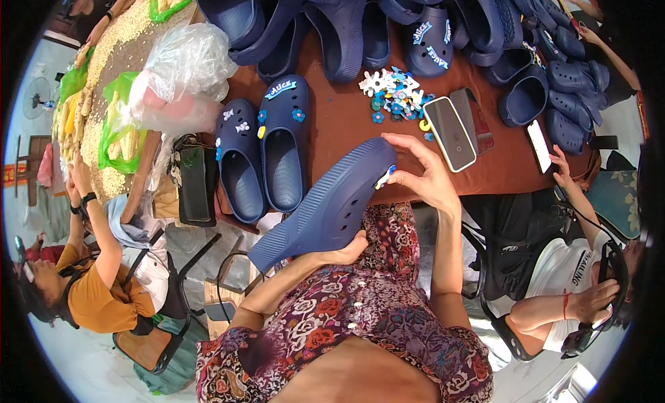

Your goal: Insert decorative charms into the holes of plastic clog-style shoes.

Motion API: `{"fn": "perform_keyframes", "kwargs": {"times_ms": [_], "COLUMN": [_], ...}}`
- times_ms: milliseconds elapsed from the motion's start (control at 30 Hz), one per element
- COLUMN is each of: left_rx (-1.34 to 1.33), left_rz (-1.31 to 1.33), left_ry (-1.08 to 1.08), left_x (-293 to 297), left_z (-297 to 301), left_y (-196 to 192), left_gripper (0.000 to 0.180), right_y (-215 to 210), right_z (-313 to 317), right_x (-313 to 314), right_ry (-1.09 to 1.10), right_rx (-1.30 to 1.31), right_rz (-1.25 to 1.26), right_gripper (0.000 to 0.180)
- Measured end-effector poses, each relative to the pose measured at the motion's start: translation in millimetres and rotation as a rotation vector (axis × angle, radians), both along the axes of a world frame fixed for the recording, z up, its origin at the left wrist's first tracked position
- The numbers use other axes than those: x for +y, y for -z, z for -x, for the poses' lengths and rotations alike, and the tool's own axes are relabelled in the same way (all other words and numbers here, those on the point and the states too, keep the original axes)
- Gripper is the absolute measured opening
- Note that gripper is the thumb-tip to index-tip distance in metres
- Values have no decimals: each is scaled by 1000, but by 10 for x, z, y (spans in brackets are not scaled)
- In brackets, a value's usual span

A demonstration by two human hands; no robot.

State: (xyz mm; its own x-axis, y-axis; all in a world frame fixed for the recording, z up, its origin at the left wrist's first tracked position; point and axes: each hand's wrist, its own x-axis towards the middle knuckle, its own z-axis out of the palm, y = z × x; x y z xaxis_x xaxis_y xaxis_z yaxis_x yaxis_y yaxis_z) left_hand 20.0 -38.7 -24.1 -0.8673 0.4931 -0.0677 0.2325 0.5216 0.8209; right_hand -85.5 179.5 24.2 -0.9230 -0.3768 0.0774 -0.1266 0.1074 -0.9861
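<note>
A navy foam clog (325, 195) is held tilted on its side above the table's front edge, its ridged sole facing up and left. My left hand (346, 251) is closed around its lower side. At the toe, my right hand (429, 181) grips with the fingers over the tip and the thumb pressed by a small white, yellow and blue shoe charm (386, 177). Left of it, on the table, stand a decorated clog (284, 143) with a lettered banner and flower charms, and another clog (239, 160) with white charms. Loose charms (395, 91) lie heaped beyond my hands.
Many navy clogs (339, 29) crowd the far side of the brown-covered table (339, 119). A phone (450, 134) lies right of the charms. A clear plastic bag (190, 60) sits at the left. People sit on both sides; one hand (562, 167) at the right touches a white phone (539, 147).
</note>
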Motion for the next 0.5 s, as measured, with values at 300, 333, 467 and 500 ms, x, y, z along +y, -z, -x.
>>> {"fn": "perform_keyframes", "kwargs": {"times_ms": [300,333,467,500], "left_rx": [-211,-209,-196,-196], "left_rz": [-35,-131,-513,-511], "left_ry": [-64,-118,-334,-333], "left_x": [80,103,188,202], "left_z": [25,4,-52,-56], "left_y": [-188,-169,-98,-88], "left_gripper": [10,9,8,8], "right_y": [-8,-11,26,14], "right_z": [3,-6,-16,-14], "right_x": [-65,-79,-149,-179], "right_ry": [-23,-8,2,34], "right_rx": [-2,-3,27,68], "right_rz": [-26,-18,-72,-124], "right_gripper": [55,55,53,53]}}
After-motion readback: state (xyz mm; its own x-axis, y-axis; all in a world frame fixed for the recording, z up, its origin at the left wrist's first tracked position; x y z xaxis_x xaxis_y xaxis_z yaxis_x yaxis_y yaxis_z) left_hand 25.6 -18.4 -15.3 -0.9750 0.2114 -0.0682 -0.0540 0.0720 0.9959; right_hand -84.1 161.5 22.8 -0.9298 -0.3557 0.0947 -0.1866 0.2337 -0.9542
